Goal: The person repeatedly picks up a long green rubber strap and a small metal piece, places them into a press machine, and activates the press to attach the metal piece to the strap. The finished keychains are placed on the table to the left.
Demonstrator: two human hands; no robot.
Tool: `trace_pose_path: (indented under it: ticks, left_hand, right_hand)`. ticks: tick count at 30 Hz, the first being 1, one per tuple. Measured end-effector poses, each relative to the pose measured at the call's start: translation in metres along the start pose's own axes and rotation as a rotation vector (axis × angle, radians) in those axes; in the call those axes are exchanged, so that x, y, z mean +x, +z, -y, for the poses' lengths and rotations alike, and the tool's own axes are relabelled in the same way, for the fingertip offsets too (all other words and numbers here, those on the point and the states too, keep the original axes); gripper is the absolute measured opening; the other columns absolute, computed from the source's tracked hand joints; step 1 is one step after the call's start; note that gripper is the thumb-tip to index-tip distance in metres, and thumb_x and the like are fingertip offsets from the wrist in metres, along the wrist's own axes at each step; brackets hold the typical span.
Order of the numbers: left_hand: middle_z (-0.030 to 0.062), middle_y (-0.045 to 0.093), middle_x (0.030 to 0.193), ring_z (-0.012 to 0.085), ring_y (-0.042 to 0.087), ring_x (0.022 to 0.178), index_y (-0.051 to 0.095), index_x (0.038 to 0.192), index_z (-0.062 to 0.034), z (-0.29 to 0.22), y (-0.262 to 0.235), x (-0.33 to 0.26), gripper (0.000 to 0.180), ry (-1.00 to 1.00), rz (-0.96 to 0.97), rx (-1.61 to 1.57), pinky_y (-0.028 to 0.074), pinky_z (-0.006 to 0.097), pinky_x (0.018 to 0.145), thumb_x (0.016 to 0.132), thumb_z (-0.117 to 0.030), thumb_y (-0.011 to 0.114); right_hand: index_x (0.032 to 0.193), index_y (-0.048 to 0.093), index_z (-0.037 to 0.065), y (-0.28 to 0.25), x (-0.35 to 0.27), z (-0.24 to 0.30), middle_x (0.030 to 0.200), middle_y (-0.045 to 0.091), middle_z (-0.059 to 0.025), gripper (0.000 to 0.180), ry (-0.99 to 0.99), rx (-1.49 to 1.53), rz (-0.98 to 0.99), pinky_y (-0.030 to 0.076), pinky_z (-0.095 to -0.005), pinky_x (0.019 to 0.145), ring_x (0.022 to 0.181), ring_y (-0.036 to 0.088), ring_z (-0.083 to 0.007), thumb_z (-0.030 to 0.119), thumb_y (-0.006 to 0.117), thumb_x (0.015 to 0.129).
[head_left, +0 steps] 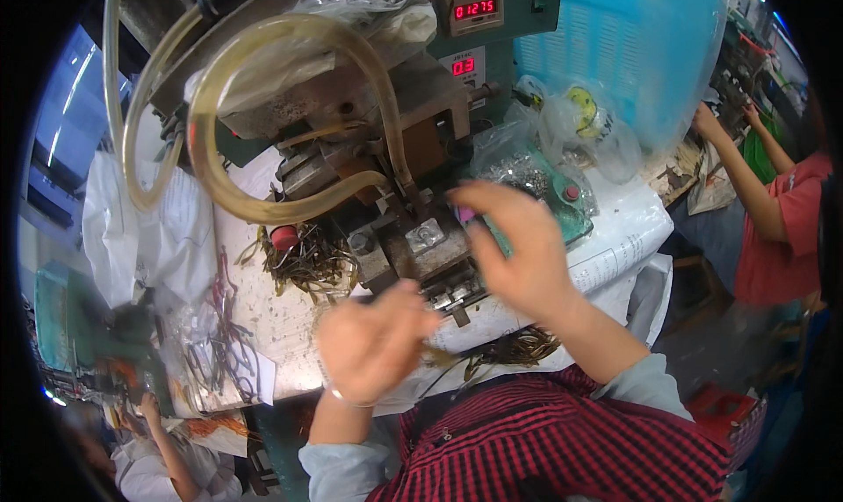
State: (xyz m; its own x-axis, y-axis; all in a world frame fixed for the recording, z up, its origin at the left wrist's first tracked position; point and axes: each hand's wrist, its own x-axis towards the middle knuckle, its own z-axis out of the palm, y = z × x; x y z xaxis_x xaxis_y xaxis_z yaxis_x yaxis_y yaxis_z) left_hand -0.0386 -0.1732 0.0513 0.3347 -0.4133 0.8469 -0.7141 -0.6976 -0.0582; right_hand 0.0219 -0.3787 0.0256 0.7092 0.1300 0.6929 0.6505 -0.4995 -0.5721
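Observation:
My left hand [373,340] is blurred, its fingers curled together in front of the bench press [421,151]. A strip end seems to show beside it, but what it holds cannot be made out. My right hand [522,252] reaches in from the right, thumb and forefinger apart, beside the press's small metal plate [426,235]. I see nothing clearly held in it. A thick yellowish tube [202,142] loops over the press. Thin olive-brown strips [320,265] lie in a heap left of the plate, and more strips [518,348] lie near my apron.
A plastic bag of small metal parts [527,170] lies right of the press, near a red button [572,192]. A control box with red displays [475,9] and a blue crate [615,54] stand behind. Co-workers sit at right, in a red shirt [781,230], and lower left.

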Motion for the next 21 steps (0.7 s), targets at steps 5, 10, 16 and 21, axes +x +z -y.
trace_pose_path:
  ticks: [5, 10, 16, 21]
  left_hand:
    - [0.0088, 0.073, 0.093, 0.0105, 0.053, 0.056, 0.073, 0.096, -0.0069, -0.004, 0.045, 0.0, 0.021, 0.154, -0.005, -0.052, 0.038, 0.024, 0.049, 0.083, -0.018, 0.086]
    - [0.0062, 0.071, 0.092, 0.0103, 0.053, 0.053, 0.071, 0.097, -0.0078, 0.0, 0.047, -0.011, 0.023, 0.143, 0.0, -0.065, 0.037, 0.024, 0.046, 0.083, -0.019, 0.087]
    - [0.0056, 0.071, 0.092, 0.0103, 0.052, 0.051, 0.069, 0.098, -0.0084, 0.001, 0.055, -0.009, 0.023, 0.144, -0.028, -0.065, 0.038, 0.024, 0.046, 0.085, -0.019, 0.085]
    - [0.0081, 0.073, 0.098, 0.0115, 0.057, 0.055, 0.073, 0.102, -0.0077, -0.008, 0.048, -0.018, 0.025, 0.044, -0.023, -0.09, 0.041, 0.026, 0.047, 0.082, -0.017, 0.086]
  right_hand:
    - [0.109, 0.072, 0.005, -0.002, -0.055, -0.101, 0.102, 0.074, -0.0169, 0.027, 0.164, -0.149, 0.165, 0.054, -0.0484, 0.084, 0.095, 0.07, -0.0385, 0.002, 0.065, 0.083]
    - [0.106, 0.072, 0.004, -0.028, -0.03, -0.101, 0.102, 0.074, -0.016, 0.019, 0.341, -0.001, -0.087, 0.055, -0.0424, 0.086, 0.097, 0.07, -0.0381, 0.009, 0.069, 0.088]
    - [0.096, 0.072, 0.005, -0.031, -0.048, -0.118, 0.094, 0.069, -0.0133, 0.013, 0.358, -0.177, 0.1, 0.051, -0.0454, 0.085, 0.096, 0.065, -0.0366, 0.008, 0.073, 0.083]
    - [0.089, 0.071, 0.007, -0.007, -0.059, -0.108, 0.091, 0.063, -0.0126, 0.016, 0.18, -0.4, 0.122, 0.049, -0.047, 0.082, 0.094, 0.061, -0.0368, 0.007, 0.078, 0.075]
